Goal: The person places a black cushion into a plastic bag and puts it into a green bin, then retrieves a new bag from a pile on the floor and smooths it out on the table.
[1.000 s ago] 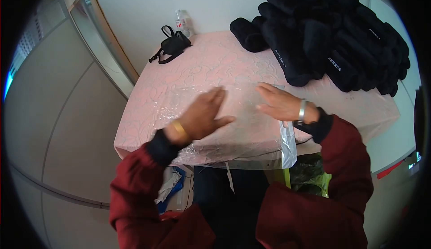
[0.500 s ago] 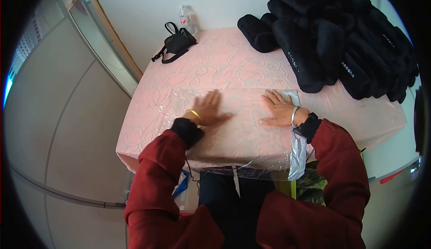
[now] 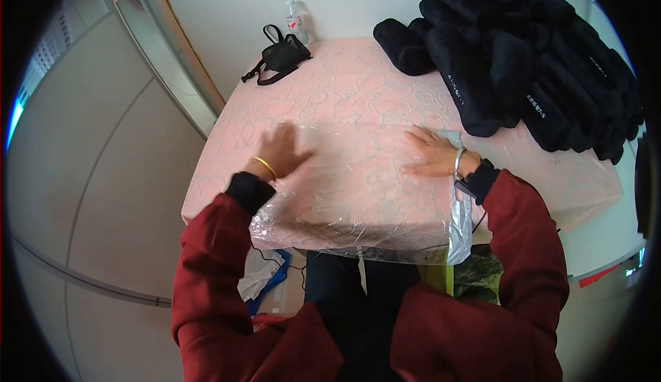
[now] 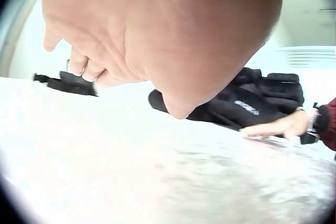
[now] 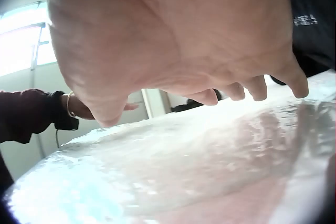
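A clear plastic sheet or bag (image 3: 358, 206) lies spread over the front of the pink-covered table, its front edge hanging down. Along its right side runs a silvery strip (image 3: 460, 227). My left hand (image 3: 281, 149) is palm down over the left part of the plastic, slightly blurred, thumb spread away from the fingers. In the left wrist view its palm (image 4: 157, 35) shows above the surface with nothing in it. My right hand (image 3: 435, 155) is palm down with fingers extended, beside the silvery strip. The right wrist view shows its fingertips (image 5: 257, 90) close over the shiny plastic.
Many black cushions (image 3: 509, 58) with white lettering are heaped at the back right. A small black bag with straps (image 3: 286, 57) and a clear bottle (image 3: 296, 20) stand at the back left. Below the table's front are a dark green item (image 3: 476, 279) and a cable.
Both hands came down onto the plastic from a raised position. My left hand then moved left across it, while the right stayed near the silvery strip.
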Demonstrator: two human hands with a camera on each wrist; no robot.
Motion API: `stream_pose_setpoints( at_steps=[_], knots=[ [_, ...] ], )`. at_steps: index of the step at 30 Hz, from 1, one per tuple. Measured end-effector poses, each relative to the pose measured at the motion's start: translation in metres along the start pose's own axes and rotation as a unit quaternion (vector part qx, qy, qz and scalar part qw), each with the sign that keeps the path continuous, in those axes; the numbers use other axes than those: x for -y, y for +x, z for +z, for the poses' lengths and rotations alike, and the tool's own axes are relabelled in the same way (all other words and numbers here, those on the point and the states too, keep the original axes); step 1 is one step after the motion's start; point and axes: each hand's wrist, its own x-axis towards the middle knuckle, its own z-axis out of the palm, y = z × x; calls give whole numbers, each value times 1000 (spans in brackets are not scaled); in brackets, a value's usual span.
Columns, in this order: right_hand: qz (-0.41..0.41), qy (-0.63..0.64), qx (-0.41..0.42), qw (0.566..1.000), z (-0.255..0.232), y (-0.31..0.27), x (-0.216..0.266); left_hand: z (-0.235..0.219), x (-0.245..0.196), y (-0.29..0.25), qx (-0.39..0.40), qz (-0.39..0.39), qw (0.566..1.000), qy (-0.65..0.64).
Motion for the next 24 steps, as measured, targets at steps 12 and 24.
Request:
stream_pose_setpoints(
  at_steps=[12, 24],
  knots=[
    [-109, -82, 31, 990, 28, -86, 43, 10, -14, -47, 120, 85, 989, -16],
    [-25, 144, -268, 952, 21, -133, 32, 30, 101, -63, -79, -121, 974, -173]
  ],
)
